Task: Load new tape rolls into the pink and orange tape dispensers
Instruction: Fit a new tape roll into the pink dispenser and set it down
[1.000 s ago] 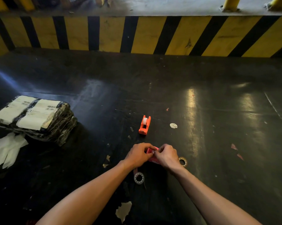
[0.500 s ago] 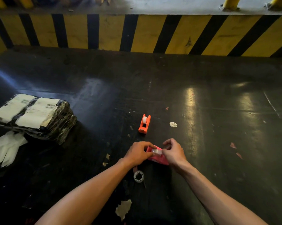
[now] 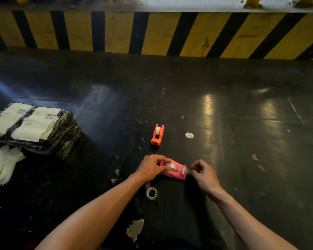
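Observation:
The pink tape dispenser (image 3: 175, 171) lies on the dark floor with a clear tape roll (image 3: 171, 166) seated in it. My left hand (image 3: 150, 167) grips its left end, fingers over the roll. My right hand (image 3: 204, 173) pinches the clear tape end just past the cutter at the dispenser's right end. Farther away stands the orange tape dispenser (image 3: 157, 134), a white roll in it, untouched. A spent clear roll core (image 3: 151, 193) lies on the floor just below my left wrist.
A black plastic-wrapped bundle (image 3: 35, 129) with white labels sits at the left, with white paper scraps (image 3: 2, 165) beside it. A round white sticker (image 3: 189, 135) lies right of the orange dispenser. A yellow-and-black striped curb (image 3: 152, 33) runs across the back.
My right hand has moved to the right, away from the left hand, drawing the tape end past the cutter. The pink dispenser, earlier covered by both hands, now shows.

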Demonstrator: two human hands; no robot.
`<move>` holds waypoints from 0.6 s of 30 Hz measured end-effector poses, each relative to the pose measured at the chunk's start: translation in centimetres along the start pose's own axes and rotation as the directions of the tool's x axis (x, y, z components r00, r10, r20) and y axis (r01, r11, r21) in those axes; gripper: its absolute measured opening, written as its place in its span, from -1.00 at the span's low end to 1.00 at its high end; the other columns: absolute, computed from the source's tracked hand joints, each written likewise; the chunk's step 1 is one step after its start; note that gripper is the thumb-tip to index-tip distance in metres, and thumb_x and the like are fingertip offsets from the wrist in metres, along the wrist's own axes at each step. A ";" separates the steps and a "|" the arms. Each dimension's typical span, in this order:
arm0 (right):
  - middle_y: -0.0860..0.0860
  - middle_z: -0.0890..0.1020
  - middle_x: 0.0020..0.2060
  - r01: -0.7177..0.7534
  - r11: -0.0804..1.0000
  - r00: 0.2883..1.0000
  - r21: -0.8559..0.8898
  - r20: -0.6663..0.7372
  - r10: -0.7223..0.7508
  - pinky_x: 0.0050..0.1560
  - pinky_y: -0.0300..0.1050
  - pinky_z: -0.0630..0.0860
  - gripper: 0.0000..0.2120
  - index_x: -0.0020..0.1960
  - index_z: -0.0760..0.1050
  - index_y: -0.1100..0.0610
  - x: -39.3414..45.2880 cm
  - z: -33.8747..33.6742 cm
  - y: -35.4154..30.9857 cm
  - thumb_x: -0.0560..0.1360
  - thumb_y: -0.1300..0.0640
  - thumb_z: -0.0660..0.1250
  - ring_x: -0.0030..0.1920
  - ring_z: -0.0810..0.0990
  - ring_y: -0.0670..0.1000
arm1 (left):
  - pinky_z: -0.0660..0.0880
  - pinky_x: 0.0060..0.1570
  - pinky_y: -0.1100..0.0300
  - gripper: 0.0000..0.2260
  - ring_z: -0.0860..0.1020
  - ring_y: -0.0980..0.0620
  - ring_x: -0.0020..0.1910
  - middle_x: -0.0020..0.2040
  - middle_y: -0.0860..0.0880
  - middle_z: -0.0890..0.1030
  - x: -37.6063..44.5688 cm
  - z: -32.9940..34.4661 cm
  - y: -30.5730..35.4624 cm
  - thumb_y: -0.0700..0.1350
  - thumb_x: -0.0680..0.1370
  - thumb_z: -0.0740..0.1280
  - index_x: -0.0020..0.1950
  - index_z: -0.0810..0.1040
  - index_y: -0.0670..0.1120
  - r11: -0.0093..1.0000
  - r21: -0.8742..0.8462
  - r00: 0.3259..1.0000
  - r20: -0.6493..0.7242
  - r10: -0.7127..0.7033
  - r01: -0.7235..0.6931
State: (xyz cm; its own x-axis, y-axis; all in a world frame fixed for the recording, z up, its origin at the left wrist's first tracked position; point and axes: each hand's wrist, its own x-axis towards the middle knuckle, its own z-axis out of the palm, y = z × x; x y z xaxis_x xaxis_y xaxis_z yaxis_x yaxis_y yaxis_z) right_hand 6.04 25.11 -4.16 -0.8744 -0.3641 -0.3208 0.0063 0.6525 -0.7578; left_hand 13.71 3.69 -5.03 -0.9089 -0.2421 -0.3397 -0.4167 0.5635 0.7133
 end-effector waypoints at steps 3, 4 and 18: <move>-0.08 0.59 -0.22 -0.003 0.999 1.000 -0.032 -0.013 0.003 -0.29 -0.33 0.37 -0.86 -0.13 0.53 0.04 -0.2 0.8 0.3 0.52 0.26 0.38 -0.22 0.52 -0.14 | 0.46 0.36 0.07 -0.70 0.55 0.03 0.33 0.35 0.00 0.60 0.1 0.0 0.1 -0.07 0.51 0.50 0.24 0.66 0.06 1.000 0.005 1.000 -0.004 -0.004 0.004; -0.07 0.60 -0.22 -0.003 0.999 1.000 -0.034 -0.027 0.002 -0.28 -0.34 0.37 -0.86 -0.13 0.53 0.04 -0.3 1.2 0.4 0.52 0.26 0.38 -0.21 0.53 -0.11 | 0.46 0.36 0.08 -0.70 0.55 0.03 0.32 0.35 0.00 0.61 0.1 0.0 0.1 -0.07 0.51 0.50 0.24 0.67 0.06 1.000 0.010 1.000 -0.008 -0.006 0.006; 0.01 0.68 -0.33 -0.081 0.996 0.985 -0.020 -0.152 0.077 -0.24 0.05 0.66 -0.82 -0.17 0.57 0.00 -1.4 3.9 -0.3 0.55 0.21 0.29 -0.38 0.68 0.06 | 0.47 0.35 0.10 -0.68 0.55 0.03 0.33 0.35 0.00 0.61 0.2 0.3 0.1 -0.08 0.51 0.50 0.26 0.66 0.03 1.000 0.018 1.000 -0.021 -0.011 0.011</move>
State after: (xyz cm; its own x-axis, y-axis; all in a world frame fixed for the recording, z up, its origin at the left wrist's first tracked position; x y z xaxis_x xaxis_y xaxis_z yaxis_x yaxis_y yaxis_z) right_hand 9.21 22.86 -5.73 -0.9347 -0.2075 -0.2886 0.0676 0.6934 -0.7174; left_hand 13.50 3.90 -5.19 -0.9044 -0.2648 -0.3346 -0.4267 0.5751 0.6980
